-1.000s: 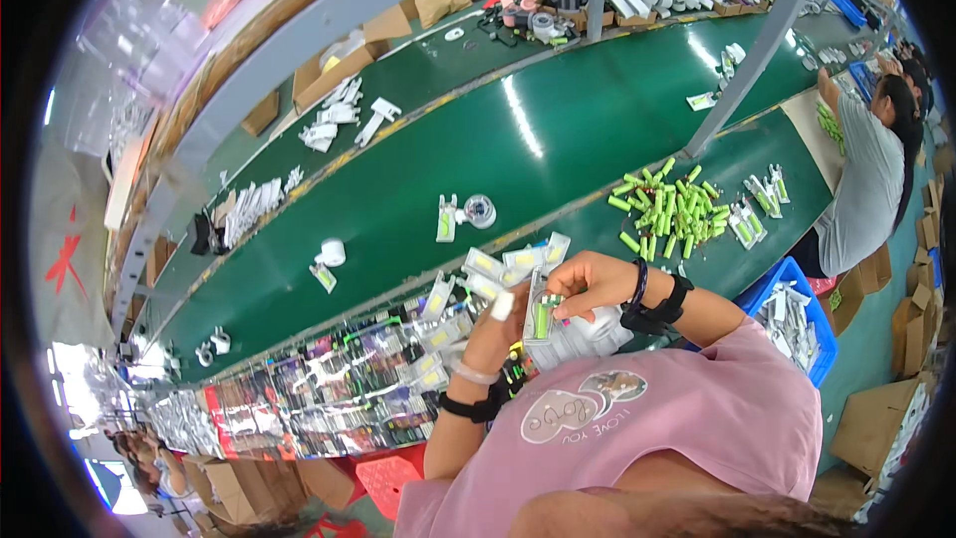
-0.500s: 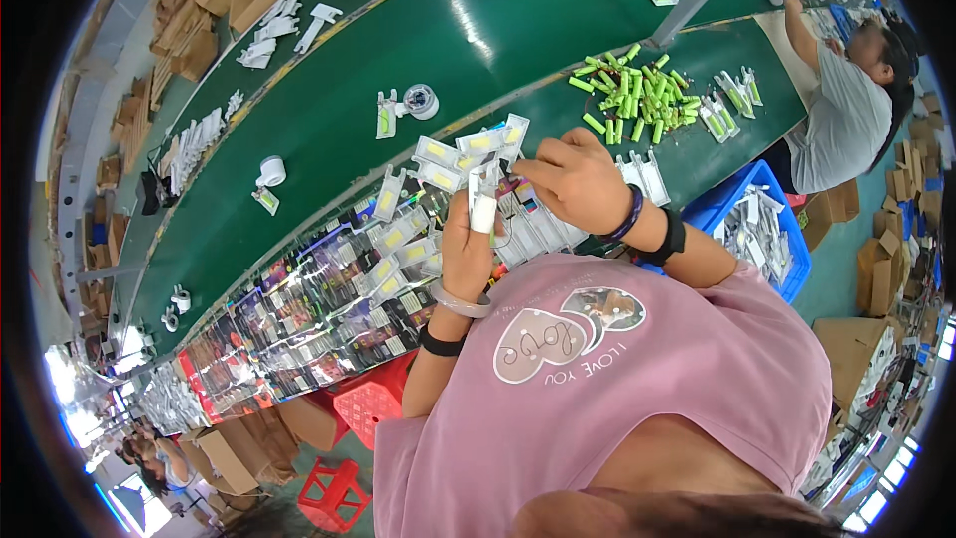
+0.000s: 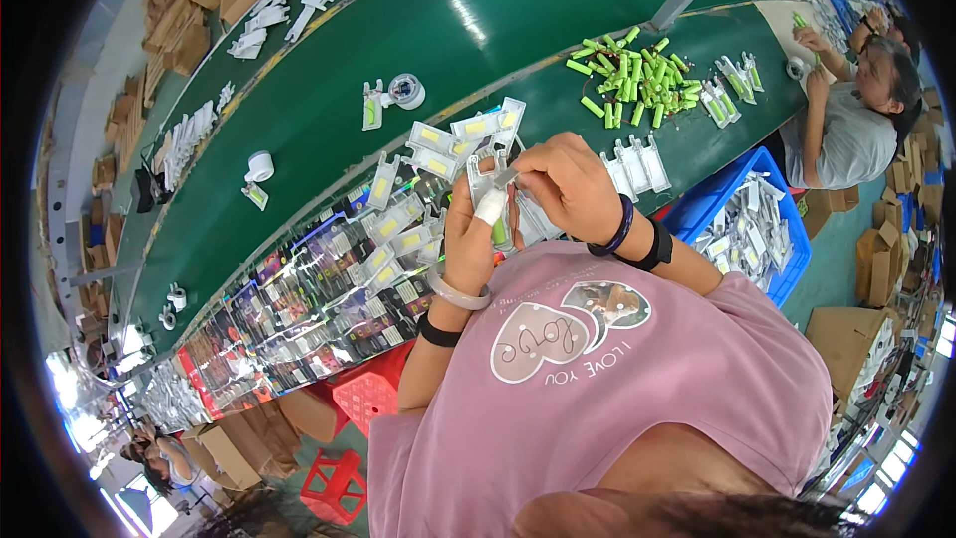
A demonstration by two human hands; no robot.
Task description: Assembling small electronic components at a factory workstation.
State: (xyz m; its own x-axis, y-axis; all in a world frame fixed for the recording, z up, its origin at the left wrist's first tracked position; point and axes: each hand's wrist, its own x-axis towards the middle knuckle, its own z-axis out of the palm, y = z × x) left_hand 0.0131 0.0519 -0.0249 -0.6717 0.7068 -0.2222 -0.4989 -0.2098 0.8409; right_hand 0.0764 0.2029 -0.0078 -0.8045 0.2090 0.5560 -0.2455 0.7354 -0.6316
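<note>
My left hand (image 3: 466,234) is closed around a white plastic housing (image 3: 486,167), its thumb wrapped in white covering. Just beneath that thumb a green cylindrical battery cell (image 3: 500,232) shows, partly hidden by the hand. My right hand (image 3: 573,184) meets the housing from the right. Its thumb and forefinger pinch a small, flat greyish piece (image 3: 507,177) against the housing's side; what exactly it is cannot be made out. Just beyond my hands lies a pile of white housings with yellow strips (image 3: 433,136). More white housings (image 3: 637,165) stand in a row right of my right hand.
A heap of green battery cells (image 3: 637,80) lies on the green table (image 3: 468,70) at far right. A blue crate (image 3: 797,239) of white parts stands at right, near a co-worker (image 3: 856,130). Glossy printed packages (image 3: 299,309) cover the left front. Red stools (image 3: 334,486) stand below.
My right hand has come closer around the housing, and the small greyish piece now shows in its pinch. The green cell has come into view below my left thumb. The co-worker's arms have lowered.
</note>
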